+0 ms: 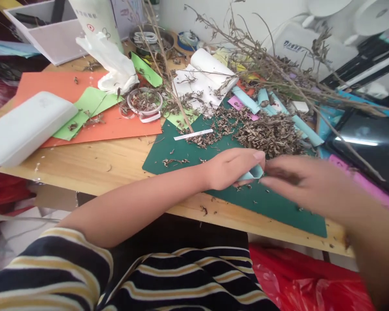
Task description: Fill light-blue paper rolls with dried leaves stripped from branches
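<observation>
My left hand [235, 167] is closed around a small light-blue paper roll [254, 173], held just above the dark green sheet [278, 207]. My right hand [301, 183], blurred by motion, has its fingertips pinched at the roll's open end with something dark, seemingly dried leaf bits, between them. A heap of dried leaf bits [269, 134] lies on the green sheet just beyond both hands. Several more light-blue paper rolls [246, 99] lie behind the heap.
Dry branches [278, 73] sprawl over the table's back right. An orange sheet [116, 125], green paper scraps [90, 106], a tape ring [145, 103], crumpled white plastic [113, 65] and a white device [22, 127] sit left. A black tablet [372, 147] lies right. A red bag [311, 280] lies below the wooden table's edge [116, 172].
</observation>
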`<state>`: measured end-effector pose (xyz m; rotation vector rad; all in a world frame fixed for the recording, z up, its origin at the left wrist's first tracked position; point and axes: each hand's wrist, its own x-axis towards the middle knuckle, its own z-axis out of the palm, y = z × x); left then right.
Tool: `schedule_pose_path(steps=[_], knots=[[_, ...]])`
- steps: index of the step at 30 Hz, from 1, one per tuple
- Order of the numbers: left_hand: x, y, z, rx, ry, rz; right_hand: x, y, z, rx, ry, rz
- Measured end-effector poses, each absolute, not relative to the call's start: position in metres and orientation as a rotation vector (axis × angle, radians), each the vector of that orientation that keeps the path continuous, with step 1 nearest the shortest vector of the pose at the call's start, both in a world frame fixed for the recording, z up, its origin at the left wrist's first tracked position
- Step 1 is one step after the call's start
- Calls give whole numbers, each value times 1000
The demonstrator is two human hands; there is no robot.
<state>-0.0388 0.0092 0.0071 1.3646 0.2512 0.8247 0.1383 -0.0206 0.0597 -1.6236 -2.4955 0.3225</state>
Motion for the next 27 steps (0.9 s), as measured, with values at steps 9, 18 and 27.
schedule_pose_path(steps=[9, 18, 27], knots=[[-40, 10, 5, 1328, 303, 775, 101, -39, 2, -1858, -2614, -54], [-40, 10, 4, 1334, 261, 809, 92, -49, -6, -1756, -2490, -113], [-42, 9, 8, 1354, 289, 794, 117, -34, 26, -1627, -2169, 152]])
